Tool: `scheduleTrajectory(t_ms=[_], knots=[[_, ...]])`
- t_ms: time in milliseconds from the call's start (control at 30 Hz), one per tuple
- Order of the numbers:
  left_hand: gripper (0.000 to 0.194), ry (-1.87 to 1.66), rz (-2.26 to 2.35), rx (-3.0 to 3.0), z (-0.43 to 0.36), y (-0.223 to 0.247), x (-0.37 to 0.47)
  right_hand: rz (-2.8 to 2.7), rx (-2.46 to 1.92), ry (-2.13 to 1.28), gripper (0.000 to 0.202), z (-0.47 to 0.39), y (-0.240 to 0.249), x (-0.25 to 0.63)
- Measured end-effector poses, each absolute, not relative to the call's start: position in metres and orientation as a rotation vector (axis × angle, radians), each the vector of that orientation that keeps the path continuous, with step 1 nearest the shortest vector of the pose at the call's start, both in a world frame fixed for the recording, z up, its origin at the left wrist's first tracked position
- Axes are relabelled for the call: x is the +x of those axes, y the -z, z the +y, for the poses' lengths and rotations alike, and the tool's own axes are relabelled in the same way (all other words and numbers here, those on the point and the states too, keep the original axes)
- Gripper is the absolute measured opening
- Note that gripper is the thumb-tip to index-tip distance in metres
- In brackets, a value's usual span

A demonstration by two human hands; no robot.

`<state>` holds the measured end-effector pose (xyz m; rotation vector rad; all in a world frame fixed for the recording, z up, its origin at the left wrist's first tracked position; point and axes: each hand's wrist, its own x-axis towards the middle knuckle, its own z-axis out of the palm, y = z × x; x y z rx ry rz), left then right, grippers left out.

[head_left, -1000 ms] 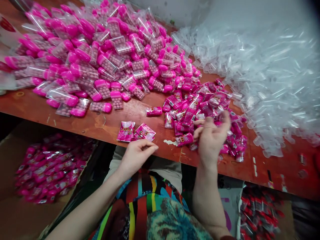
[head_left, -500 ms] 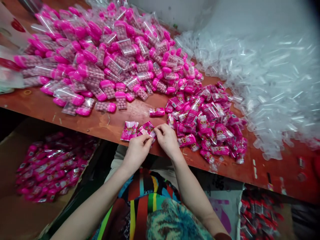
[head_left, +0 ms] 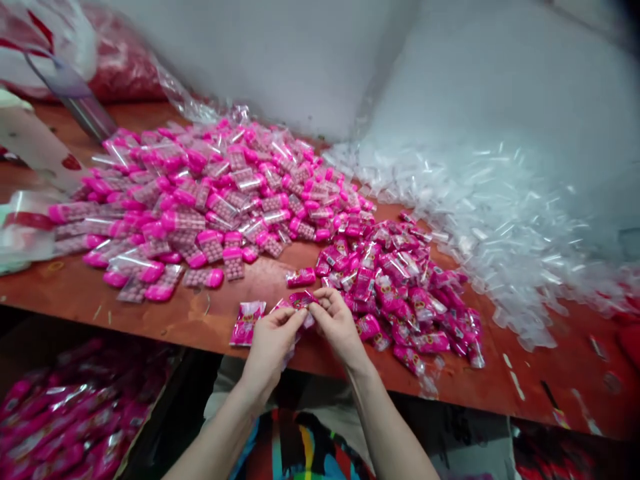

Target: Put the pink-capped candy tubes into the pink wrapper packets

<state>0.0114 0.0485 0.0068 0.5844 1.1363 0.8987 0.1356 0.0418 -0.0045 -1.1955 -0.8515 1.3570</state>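
Note:
Near the table's front edge, my left hand and my right hand meet, both with pinched fingers on a small pink printed wrapper. More pink wrapper shows under and between the fingers, partly hidden. A flat pink printed packet lies just left of my left hand. Beyond my hands lies one filled pink packet. To the right is a pile of filled pink packets. Behind, at the left, clear tubes with pink caps and small pink balls form a large heap.
Clear empty plastic tubes are heaped at the right of the red-brown table. Below the table's left edge, a box holds pink packets. A cutter lies front right. A dark cylinder and bags stand back left.
The view has tilted up, so the table sits lower and more wall shows. My hands stay together, and the pink wrapper now stands up more between my fingertips.

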Motion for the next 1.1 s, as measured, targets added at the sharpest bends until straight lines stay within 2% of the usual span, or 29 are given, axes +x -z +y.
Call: scheduleTrajectory(t_ms=[200,300,433,533,600,667,833,933,1000,1100], knots=[[0.040,-0.949,1.037,0.515,0.068,-0.012,0.015,-1.192,-1.249,-1.136,0.013,0.058,0.001,0.129],[0.043,-1.005,1.082,0.486,0.078,-0.011,0.015,-1.361,-1.360,-0.952,0.018,0.067,0.002,0.127],[0.041,-1.048,1.119,0.439,0.090,-0.012,0.008,-1.621,-1.410,-0.873,0.026,0.097,-0.010,0.140],[0.042,-1.055,1.140,0.430,0.093,-0.014,0.004,-1.525,-1.545,-0.611,0.028,0.137,-0.021,0.162],[0.044,-1.031,1.128,0.418,0.090,-0.015,0.004,-1.337,-1.823,-0.394,0.035,0.166,-0.023,0.177],[0.044,-0.999,1.104,0.401,0.086,-0.015,0.008,-1.267,-1.994,-0.337,0.038,0.191,-0.019,0.186],[0.043,-0.963,1.084,0.388,0.079,-0.015,0.010,-1.300,-2.005,-0.366,0.018,0.209,-0.011,0.189],[0.042,-0.998,1.078,0.357,0.080,-0.020,0.001,-1.314,-1.919,-0.385,0.024,0.188,-0.020,0.188],[0.040,-1.023,1.063,0.333,0.081,-0.025,-0.005,-1.253,-1.751,-0.591,0.029,0.166,-0.027,0.187],[0.033,-1.024,0.990,0.310,0.084,-0.032,-0.010,-1.047,-1.313,-1.115,0.026,0.128,-0.031,0.181]])
